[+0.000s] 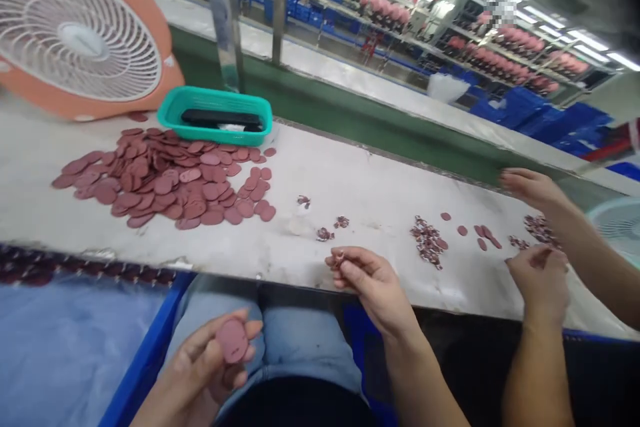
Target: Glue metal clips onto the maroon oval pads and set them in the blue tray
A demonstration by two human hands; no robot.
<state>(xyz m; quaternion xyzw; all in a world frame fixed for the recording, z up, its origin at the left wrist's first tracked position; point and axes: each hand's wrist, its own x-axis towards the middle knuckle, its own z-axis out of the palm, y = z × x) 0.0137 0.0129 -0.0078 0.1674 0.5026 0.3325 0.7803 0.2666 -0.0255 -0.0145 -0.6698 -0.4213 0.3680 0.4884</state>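
Over my lap, my left hand (207,363) pinches a flat reddish-pink oval disc (233,340) with a small slot near its lower edge. At the table's front edge my right hand (370,280) has its fingers closed on a small reddish metallic piece (337,260); its exact kind is too small to tell. Just beyond those fingers lie small clusters of similar pieces (325,234). A large heap of the oval discs (165,177) spreads over the table to the left.
Behind the heap stand a green plastic basket (215,137) with dark items and an orange fan (85,40). A co-worker's hands (543,273) work at the right, near more discs and a pile of small pieces (426,242). A blue-edged bin (145,353) sits at lower left.
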